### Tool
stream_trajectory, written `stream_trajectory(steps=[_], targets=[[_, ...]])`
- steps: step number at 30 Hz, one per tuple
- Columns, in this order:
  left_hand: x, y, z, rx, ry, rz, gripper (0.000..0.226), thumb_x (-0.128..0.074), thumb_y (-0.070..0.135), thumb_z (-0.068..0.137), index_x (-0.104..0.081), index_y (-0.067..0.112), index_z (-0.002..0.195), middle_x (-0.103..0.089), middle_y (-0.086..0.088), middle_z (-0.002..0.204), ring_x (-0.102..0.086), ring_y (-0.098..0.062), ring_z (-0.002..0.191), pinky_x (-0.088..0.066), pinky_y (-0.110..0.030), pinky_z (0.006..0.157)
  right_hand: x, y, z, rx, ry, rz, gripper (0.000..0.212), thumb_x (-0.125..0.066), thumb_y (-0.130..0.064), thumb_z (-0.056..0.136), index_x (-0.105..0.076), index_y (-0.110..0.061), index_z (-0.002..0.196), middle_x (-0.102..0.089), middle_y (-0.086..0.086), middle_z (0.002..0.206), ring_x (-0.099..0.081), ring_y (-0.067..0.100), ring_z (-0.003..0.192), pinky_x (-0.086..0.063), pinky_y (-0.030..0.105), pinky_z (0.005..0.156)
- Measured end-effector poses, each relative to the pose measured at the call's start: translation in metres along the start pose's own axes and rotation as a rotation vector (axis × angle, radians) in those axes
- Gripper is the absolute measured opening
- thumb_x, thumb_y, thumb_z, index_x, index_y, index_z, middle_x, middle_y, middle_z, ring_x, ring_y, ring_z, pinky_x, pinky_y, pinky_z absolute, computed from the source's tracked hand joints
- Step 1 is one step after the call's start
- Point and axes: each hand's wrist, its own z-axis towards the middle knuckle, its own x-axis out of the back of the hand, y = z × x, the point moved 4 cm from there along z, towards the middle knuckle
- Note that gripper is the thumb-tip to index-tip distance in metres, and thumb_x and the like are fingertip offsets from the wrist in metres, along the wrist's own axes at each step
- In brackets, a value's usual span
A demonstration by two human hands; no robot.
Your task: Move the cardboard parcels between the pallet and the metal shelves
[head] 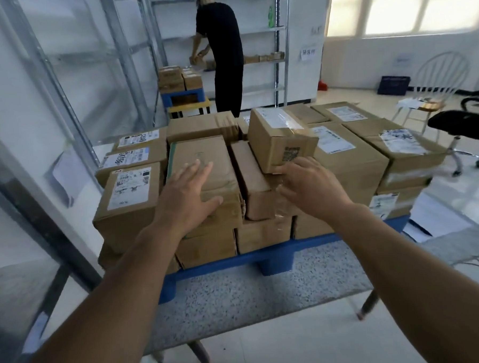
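Several cardboard parcels are stacked on a blue pallet (275,255) that rests on a speckled table. My left hand (185,196) hovers with spread, straight fingers over a green-edged parcel (204,166) at the front. My right hand (309,187) reaches with loosely bent fingers toward the lower corner of a tilted parcel (279,139) lying on top of the stack; whether it touches is unclear. Neither hand holds anything. Metal shelves (276,29) stand at the back.
A person in black (225,57) places small boxes on the far shelves beside a second blue pallet (182,97) of parcels. More shelving uprights (61,93) run along the left. A black office chair (463,125) and a white chair (433,88) stand at right.
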Motion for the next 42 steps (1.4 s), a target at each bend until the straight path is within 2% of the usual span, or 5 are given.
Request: stream_trajectory(steps=[16,20,33,38,42], targets=[[-0.070,0.108,0.031,0.164,-0.048,0.209,0.035,-0.055,0.030,0.091,-0.055,0.017,0.123,-0.061,-0.005,0.118,-0.054,-0.027,0.107,-0.044,-0.039,0.089,0.003,0.153,0.004,0.015,-0.106,-0.106,0.034,-0.049,-0.035,0.092,-0.055,-0.038,0.125,-0.050,-0.005,0.137,-0.034,0.023,0.131,-0.026,0.040,0.105],[-0.072,0.107,0.034,0.180,-0.078,0.264,0.040,-0.056,0.030,0.091,-0.051,0.019,0.129,-0.061,-0.006,0.122,-0.054,-0.028,0.112,-0.026,-0.040,0.110,0.001,0.149,0.006,0.069,-0.075,-0.121,0.031,-0.052,-0.033,0.092,-0.057,-0.036,0.122,-0.053,-0.003,0.133,-0.038,0.025,0.127,-0.029,0.040,0.103],[-0.068,0.106,0.038,0.238,-0.196,0.265,0.046,-0.049,0.050,0.090,-0.051,0.025,0.128,-0.059,-0.002,0.125,-0.049,-0.026,0.117,-0.027,-0.041,0.110,0.052,0.205,0.012,-0.067,-0.057,-0.034,0.046,-0.051,-0.037,0.094,-0.044,-0.024,0.137,-0.040,0.002,0.146,-0.034,0.025,0.132,-0.030,0.044,0.105],[-0.051,0.139,0.040,0.270,0.142,0.146,0.048,-0.053,0.048,0.088,-0.053,0.015,0.122,-0.060,-0.011,0.112,-0.056,-0.027,0.096,-0.042,-0.033,0.071,0.079,0.275,0.010,-0.229,-0.001,-0.077,0.046,-0.052,-0.031,0.092,-0.046,-0.021,0.136,-0.042,0.008,0.144,-0.036,0.030,0.130,-0.033,0.045,0.102],[-0.044,0.204,0.063,-0.003,0.345,0.062,0.046,-0.056,0.043,0.088,-0.054,0.012,0.122,-0.061,-0.012,0.111,-0.056,-0.026,0.099,-0.046,-0.039,0.082,0.079,0.320,0.007,-0.314,-0.063,-0.026,0.065,-0.061,-0.047,0.084,-0.039,-0.026,0.141,-0.038,0.012,0.146,-0.035,0.034,0.130,-0.032,0.046,0.102]])
